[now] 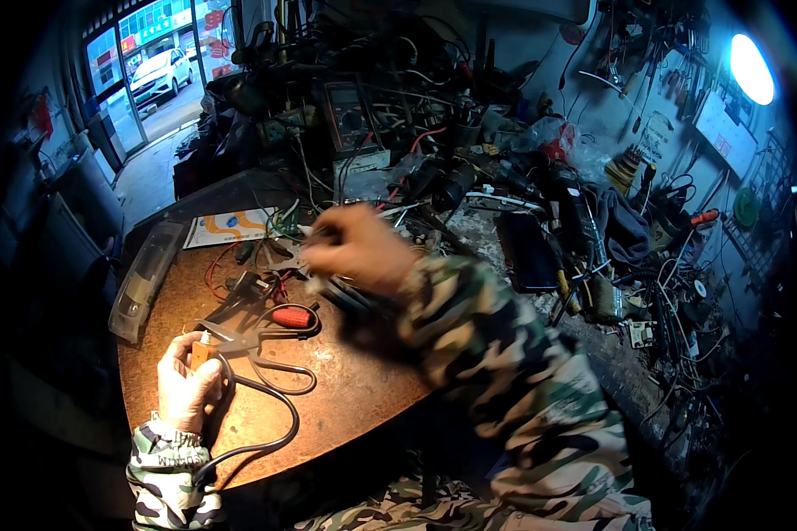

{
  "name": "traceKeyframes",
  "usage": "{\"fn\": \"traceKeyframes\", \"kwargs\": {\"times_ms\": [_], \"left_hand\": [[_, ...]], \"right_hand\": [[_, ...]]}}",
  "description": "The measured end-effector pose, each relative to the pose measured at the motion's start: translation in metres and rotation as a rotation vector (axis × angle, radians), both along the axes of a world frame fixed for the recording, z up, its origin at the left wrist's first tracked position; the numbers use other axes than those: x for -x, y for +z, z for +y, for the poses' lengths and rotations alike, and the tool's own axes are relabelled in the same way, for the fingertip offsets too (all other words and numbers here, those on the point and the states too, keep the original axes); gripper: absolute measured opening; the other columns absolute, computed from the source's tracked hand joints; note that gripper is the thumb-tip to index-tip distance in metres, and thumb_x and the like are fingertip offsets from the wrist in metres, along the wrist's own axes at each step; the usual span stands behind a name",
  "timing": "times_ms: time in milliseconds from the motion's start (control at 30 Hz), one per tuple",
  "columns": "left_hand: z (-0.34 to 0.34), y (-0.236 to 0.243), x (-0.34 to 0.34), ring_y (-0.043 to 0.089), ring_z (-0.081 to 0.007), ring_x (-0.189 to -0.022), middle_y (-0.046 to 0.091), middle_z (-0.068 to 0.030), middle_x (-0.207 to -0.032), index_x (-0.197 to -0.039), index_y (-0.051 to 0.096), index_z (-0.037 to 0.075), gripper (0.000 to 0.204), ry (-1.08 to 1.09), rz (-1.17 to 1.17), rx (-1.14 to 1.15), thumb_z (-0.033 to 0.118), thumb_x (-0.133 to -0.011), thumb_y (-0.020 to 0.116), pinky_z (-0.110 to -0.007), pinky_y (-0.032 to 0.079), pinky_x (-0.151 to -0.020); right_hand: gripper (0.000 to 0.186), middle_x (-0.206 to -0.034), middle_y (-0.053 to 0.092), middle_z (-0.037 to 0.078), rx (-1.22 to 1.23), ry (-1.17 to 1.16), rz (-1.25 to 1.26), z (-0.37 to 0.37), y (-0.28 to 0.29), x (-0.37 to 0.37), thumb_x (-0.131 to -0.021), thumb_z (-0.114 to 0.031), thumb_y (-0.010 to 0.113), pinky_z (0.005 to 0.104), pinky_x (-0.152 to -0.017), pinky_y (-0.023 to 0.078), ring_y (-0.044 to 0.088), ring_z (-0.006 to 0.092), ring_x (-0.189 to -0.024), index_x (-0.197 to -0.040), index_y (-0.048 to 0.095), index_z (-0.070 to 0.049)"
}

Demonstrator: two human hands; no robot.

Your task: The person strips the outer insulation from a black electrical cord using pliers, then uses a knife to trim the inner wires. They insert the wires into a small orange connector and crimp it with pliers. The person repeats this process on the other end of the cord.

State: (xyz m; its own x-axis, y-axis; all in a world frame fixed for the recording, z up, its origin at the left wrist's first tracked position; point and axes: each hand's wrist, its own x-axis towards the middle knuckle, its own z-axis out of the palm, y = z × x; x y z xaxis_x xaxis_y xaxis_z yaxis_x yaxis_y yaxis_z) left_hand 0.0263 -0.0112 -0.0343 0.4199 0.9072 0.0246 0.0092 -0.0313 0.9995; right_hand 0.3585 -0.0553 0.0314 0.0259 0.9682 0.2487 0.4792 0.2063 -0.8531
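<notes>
At the lower left, my left hand (184, 389) is closed round a small orange-brown block (203, 354) with a pale tip pointing up. A black cable (294, 416) curves over the wooden tabletop (363, 372) beside this hand. Scissors (239, 343) with dark looped handles lie just right of the block, their blades close to it. Higher up, my right hand (359, 248) is blurred by motion, its fingers curled together. Something pale shows at its fingertips, too smeared to name. Below it lie a red-handled tool (292, 317) and thin red and black wires.
A clear plastic case (146, 281) and a printed white card (230, 227) lie at the table's left. Behind stands a multimeter (350, 115) amid tangled cables. To the right are a dark phone-like slab (527, 252) and heaped parts. A lamp (752, 69) glows at upper right.
</notes>
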Motion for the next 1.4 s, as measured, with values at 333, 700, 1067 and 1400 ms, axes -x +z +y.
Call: {"fn": "traceKeyframes", "kwargs": {"times_ms": [333,700,1067,1400], "left_hand": [[-0.001,0.006,-0.004,0.054,-0.0081,-0.051,0.061,-0.0061,-0.086,-0.121,0.051,-0.002,0.044,0.031,0.044,-0.029,0.007,-0.084,0.072,-0.022,0.042,-0.044],[-0.001,0.006,0.001,0.056,-0.0087,-0.055,0.061,-0.0086,-0.096,-0.121,0.052,-0.002,0.044,0.024,0.066,-0.019,0.01,-0.085,0.074,-0.022,0.045,-0.046],[0.008,-0.001,-0.005,0.048,-0.0072,-0.046,0.059,-0.0022,-0.076,-0.117,0.054,0.001,0.037,-0.008,-0.014,-0.039,0.01,-0.087,0.074,-0.021,0.037,-0.043],[0.016,0.002,0.006,0.057,-0.0086,-0.061,0.06,-0.0027,-0.082,-0.102,0.057,0.006,0.023,0.108,-0.357,0.125,0.025,-0.095,0.068,-0.02,0.044,-0.047]], "right_hand": [[0.022,-0.091,0.07,0.022,0.257,-0.904,-1.309,-0.11,-0.003,-0.274,-0.074,-0.02,0.071,0.0493,-0.079,0.055,0.068,0.0388,-0.091,-0.09,0.072,-0.004],[0.027,-0.099,0.066,0.025,0.123,-0.642,-1.114,-0.043,-0.056,-0.298,-0.08,-0.018,0.07,0.05,-0.083,0.052,0.063,0.0425,-0.1,-0.103,0.07,-0.003],[0.03,-0.081,0.071,0.015,0.064,-0.461,-0.476,-0.038,0.025,-0.196,-0.092,-0.026,0.069,0.0381,-0.061,0.054,0.069,0.0274,-0.069,-0.1,0.067,0.003],[0.034,-0.094,0.072,0.013,0.364,0.558,0.517,0.046,-0.008,0.099,-0.088,-0.007,0.075,0.026,-0.066,0.055,0.069,0.0151,-0.078,-0.115,0.059,0.008]]}}
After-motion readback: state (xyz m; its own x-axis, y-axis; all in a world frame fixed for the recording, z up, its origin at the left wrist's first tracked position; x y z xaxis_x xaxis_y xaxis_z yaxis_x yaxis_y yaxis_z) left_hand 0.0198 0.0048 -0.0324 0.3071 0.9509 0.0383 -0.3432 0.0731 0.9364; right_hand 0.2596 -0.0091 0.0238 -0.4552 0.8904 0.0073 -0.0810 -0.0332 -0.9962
